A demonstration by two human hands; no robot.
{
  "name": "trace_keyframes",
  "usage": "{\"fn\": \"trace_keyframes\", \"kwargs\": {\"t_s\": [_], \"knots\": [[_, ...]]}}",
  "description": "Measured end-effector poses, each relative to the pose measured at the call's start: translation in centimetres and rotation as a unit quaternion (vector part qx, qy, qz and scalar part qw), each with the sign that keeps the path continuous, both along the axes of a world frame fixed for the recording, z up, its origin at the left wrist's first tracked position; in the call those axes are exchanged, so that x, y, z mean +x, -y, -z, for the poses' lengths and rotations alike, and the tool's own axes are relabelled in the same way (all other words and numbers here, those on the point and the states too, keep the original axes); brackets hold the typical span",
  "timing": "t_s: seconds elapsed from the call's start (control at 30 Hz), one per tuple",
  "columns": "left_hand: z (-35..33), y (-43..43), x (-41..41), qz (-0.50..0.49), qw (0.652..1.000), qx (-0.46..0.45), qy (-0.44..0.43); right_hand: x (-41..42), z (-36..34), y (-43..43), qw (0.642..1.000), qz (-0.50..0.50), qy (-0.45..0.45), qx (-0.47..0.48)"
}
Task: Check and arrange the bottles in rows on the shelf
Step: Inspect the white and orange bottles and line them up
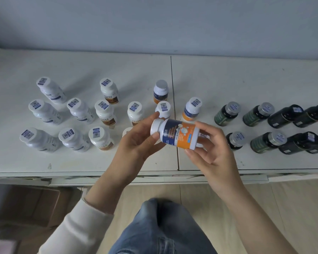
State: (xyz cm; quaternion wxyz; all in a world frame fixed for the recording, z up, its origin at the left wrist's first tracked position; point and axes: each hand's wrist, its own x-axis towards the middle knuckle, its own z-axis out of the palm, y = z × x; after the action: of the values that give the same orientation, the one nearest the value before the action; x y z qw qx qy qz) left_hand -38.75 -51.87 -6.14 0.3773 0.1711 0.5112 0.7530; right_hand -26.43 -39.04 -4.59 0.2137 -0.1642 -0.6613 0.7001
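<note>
Both hands, left hand (136, 142) and right hand (212, 149), hold one orange-and-blue bottle (176, 133) sideways above the shelf (209, 74).

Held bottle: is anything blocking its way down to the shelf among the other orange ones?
Both hands, left and right, hold the bottle sideways above the shelf. Orange bottles stand just behind it; the spot under the hands is hidden.

Background: a plain pale grey-blue wall (154, 21) fills the upper part of the frame. Floor: light wood-look flooring (283, 208) occupies the lower right. Storage: brown cardboard boxes (31, 206) sit at the lower left, partly in shadow. Clothing: blue jeans (160, 228) appear at the lower centre; a cream sleeve (77, 230) lies just left of them.
</note>
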Motion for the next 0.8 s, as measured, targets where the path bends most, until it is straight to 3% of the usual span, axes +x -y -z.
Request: {"fn": "trace_keyframes", "kwargs": {"t_s": [0.07, 0.17, 0.27, 0.33, 0.4, 0.47, 0.53, 0.63, 0.8], "knots": [[-0.2, -0.6, 0.2, -0.002, 0.998, 0.021, 0.06, -0.2, -0.3, 0.0, 0.996, 0.037, 0.007, 0.082], [-0.1, -1.3, 0.0, -0.001, 0.991, 0.025, 0.135, -0.6, -0.6, 0.1, 0.959, 0.063, 0.027, 0.276], [0.1, -1.4, -0.9, 0.012, 0.994, -0.034, 0.105, -0.5, -0.9, -0.3, 0.936, 0.052, 0.085, 0.337], [-0.1, -1.1, -1.6, 0.024, 0.997, -0.07, 0.026, -0.2, -1.1, -1.2, 0.907, 0.012, 0.153, 0.392], [-0.3, -1.1, -2.1, 0.038, 0.983, -0.129, -0.127, 0.0, -1.4, -2.3, 0.846, -0.033, 0.23, 0.48], [-0.3, -1.4, -2.3, 0.045, 0.926, -0.22, -0.303, -0.2, -2.0, -2.9, 0.788, -0.054, 0.284, 0.543], [0.0, -1.8, -2.2, 0.053, 0.874, -0.261, -0.406, -0.8, -2.9, -3.1, 0.746, -0.072, 0.339, 0.568], [1.0, -2.4, -2.1, 0.091, 0.831, -0.276, -0.475, -1.7, -3.6, -3.3, 0.703, -0.092, 0.396, 0.583], [3.1, -3.5, -1.8, 0.131, 0.786, -0.311, -0.518, -2.3, -3.5, -3.5, 0.678, -0.103, 0.435, 0.583]]}}
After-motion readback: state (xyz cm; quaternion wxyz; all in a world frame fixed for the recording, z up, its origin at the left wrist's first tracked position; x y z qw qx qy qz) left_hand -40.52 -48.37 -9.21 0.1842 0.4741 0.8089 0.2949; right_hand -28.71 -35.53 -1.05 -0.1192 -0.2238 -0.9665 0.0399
